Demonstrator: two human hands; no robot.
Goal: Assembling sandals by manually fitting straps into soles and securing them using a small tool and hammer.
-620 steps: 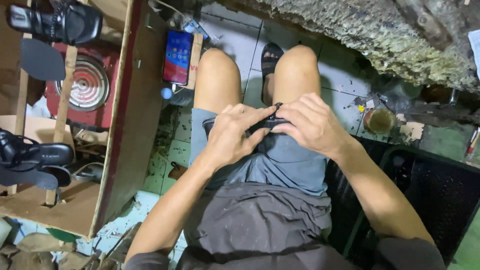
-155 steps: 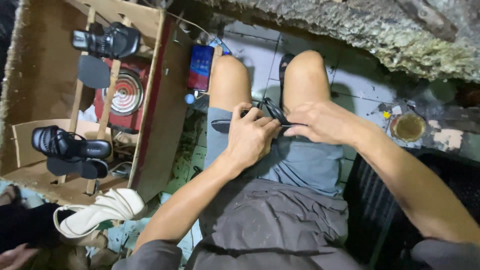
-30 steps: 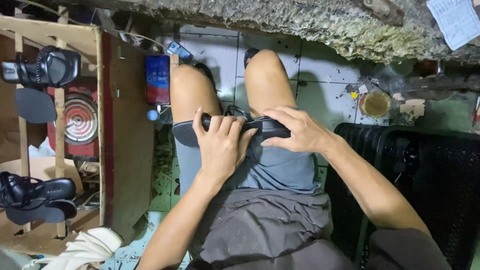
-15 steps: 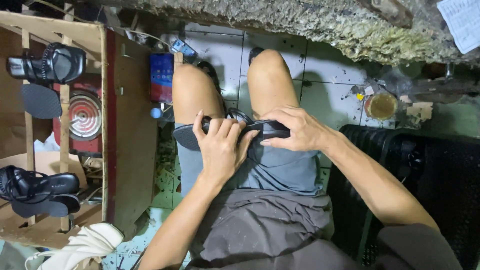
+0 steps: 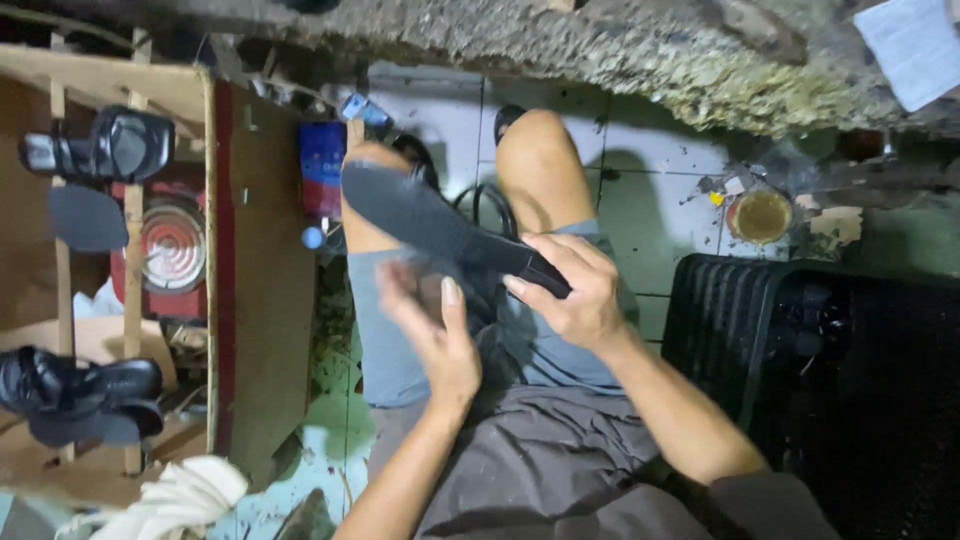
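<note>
Right hand (image 5: 570, 290) grips heel end of black shoe sole (image 5: 430, 225) over lap; left hand (image 5: 435, 335) open, empty, just beneath sole.

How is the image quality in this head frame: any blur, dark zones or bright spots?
Head view: the left hand is smeared by motion blur; the right hand and the dark shoe sole it holds are sharper. The black crate at right sinks into shadow, while the white floor tiles look brightest.

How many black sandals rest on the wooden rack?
2: one black sandal on the wooden rack's top left, another black sandal lower left. More may be hidden beyond the frame.
</note>
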